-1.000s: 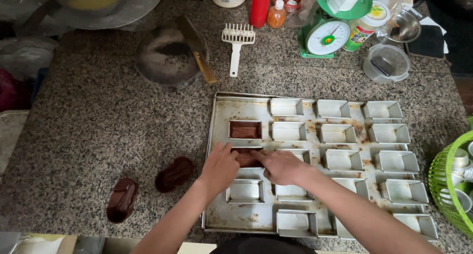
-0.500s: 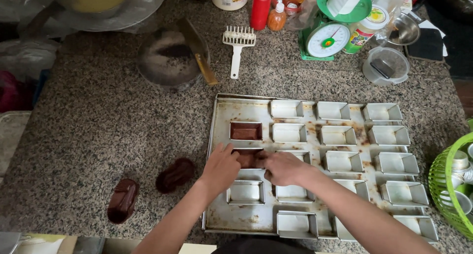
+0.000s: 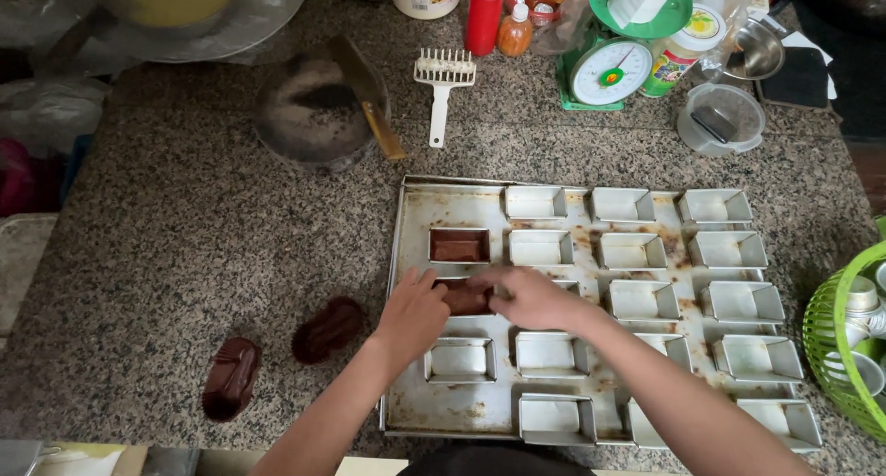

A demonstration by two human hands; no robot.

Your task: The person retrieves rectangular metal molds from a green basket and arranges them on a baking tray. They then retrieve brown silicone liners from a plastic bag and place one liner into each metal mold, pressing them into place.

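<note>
hands unmoved, both pressing brown dough [image 3: 466,297] into tin [image 3: 464,312].

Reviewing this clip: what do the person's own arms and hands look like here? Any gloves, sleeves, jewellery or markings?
Both hands are bare: no gloves on the left hand or the right hand. No rings, watch or bracelet show on either, and no markings. Both forearms are uncovered as far as the bottom edge of the head view, so no sleeves are in view. A bit of dark clothing shows at the bottom edge between the arms.
</note>
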